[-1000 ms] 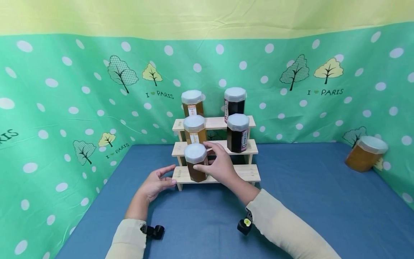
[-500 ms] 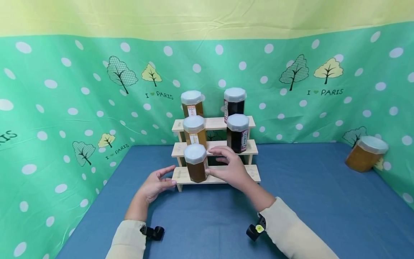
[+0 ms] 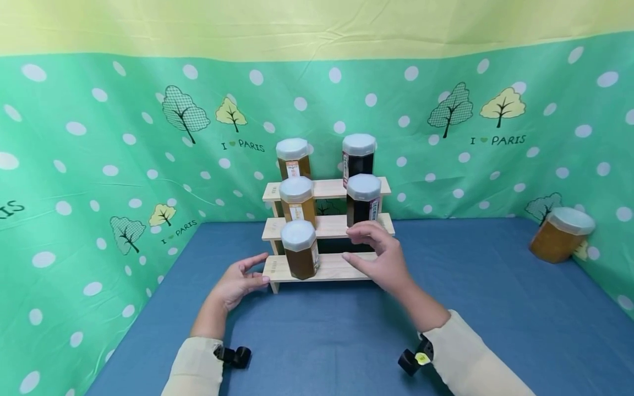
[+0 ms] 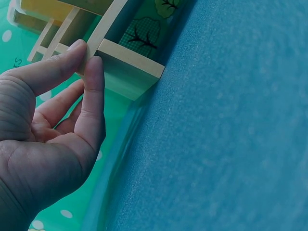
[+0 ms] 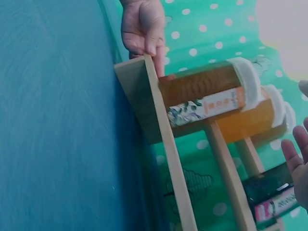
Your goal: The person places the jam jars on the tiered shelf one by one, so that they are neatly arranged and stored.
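A three-tier wooden stand [image 3: 346,268] carries several octagonal jars with whitish lids. My left hand [image 3: 240,281] pinches the left end of its bottom step between thumb and finger; the left wrist view shows this hand [image 4: 57,120] close at the board's corner. On that step, at the left, a brown jar [image 3: 300,258] stands upright. My right hand [image 3: 383,261] hovers by the right part of the bottom step, fingers bent and apart, with nothing in it. Only its fingers [image 5: 301,144] show at the edge of the right wrist view.
Amber jars [image 3: 297,209] stand on the left of the upper two steps, dark jars [image 3: 360,203] on the right. Another amber jar [image 3: 557,239] leans tilted by the cloth backdrop at far right. Blue cloth [image 3: 317,341] covers the table.
My right hand has let go of the brown jar on the bottom step and drawn away to the right. The left hand and the jars have stayed where they were.
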The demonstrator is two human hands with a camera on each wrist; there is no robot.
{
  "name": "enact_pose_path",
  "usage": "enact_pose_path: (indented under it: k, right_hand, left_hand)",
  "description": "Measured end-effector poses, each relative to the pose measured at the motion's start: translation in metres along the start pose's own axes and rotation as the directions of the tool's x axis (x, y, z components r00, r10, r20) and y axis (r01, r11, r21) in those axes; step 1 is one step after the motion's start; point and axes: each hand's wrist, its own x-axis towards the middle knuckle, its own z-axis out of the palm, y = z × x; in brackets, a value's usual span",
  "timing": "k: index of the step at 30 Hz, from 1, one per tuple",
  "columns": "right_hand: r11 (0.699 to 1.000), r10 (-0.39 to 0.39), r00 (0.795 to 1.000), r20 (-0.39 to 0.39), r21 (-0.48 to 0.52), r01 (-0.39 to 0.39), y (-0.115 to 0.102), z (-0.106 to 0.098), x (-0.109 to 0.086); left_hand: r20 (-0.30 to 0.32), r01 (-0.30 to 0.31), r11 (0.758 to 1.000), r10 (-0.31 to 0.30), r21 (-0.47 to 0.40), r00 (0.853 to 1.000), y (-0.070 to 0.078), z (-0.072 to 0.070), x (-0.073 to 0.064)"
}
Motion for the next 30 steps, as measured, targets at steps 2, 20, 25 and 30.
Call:
enact_pose_path:
  k: [2, 20, 25, 30]
  right_hand:
    - [1.0, -0.023, 1.0, -0.008, -0.003, 0.023, -0.001, -0.006, -0.001]
    - [0.996, 0.07, 0.997, -0.016, -0.062, -0.071, -0.012, -0.063, -0.005]
    - [0.982, 0.151, 0.988, 0.041, -0.12, -0.145, -0.017, -0.082, -0.003]
    - [0.976, 0.141, 0.988, 0.059, -0.178, -0.129, -0.022, -0.098, -0.003]
  left_hand:
    - [0.0, -0.002, 1.0, 0.002, -0.005, 1.0, 0.0, 0.0, 0.0]
    - [0.01, -0.002, 1.0, 0.003, -0.015, 1.0, -0.002, -0.002, 0.0]
    - [0.011, -0.004, 1.0, 0.004, -0.013, 1.0, -0.002, -0.002, 0.0]
    - [0.011, -0.003, 1.0, 0.003, -0.013, 1.0, -0.001, -0.002, 0.0]
